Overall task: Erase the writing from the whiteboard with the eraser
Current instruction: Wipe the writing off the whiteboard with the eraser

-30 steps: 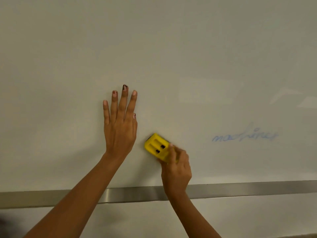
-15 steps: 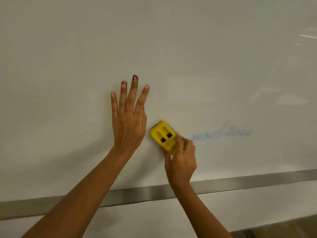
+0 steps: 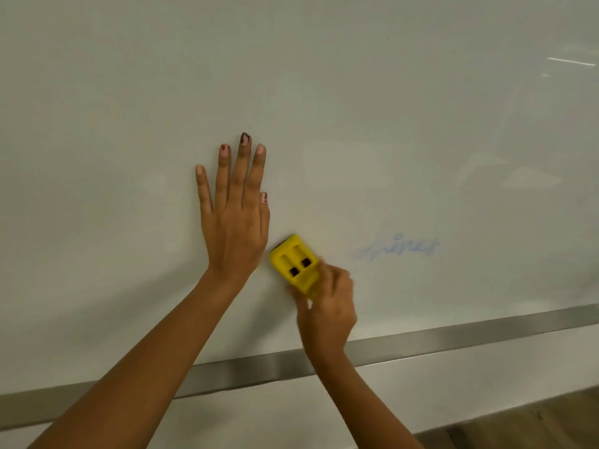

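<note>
Whiteboard [image 3: 324, 76] fills nearly the whole view, pale and glossy, with faint light reflections toward 2 o'clock. Grey metal rail [image 3: 453, 335] runs along its lower edge, rising toward 3 o'clock. A strip of wood-toned floor [image 3: 534, 426] shows in the 5 o'clock corner. Left hand [image 3: 231, 228] lies flat on the board just left of centre, fingers straight and pointing to 12. Three fingers lie close together, the little finger splays toward 11, and the thumb is tucked against the index. Right hand [image 3: 327, 306], at 5 o'clock of the left hand, is motion-blurred, its fingers curled round the lower end of the eraser [image 3: 296, 265]. Eraser is a yellow block with two dark square holes in its back, set against the board just beside the left hand's heel. Writing [image 3: 402, 247] sits at 3 o'clock of the eraser: faint blue cursive, last letters roughly "ines", left part an illegible smear.
</note>
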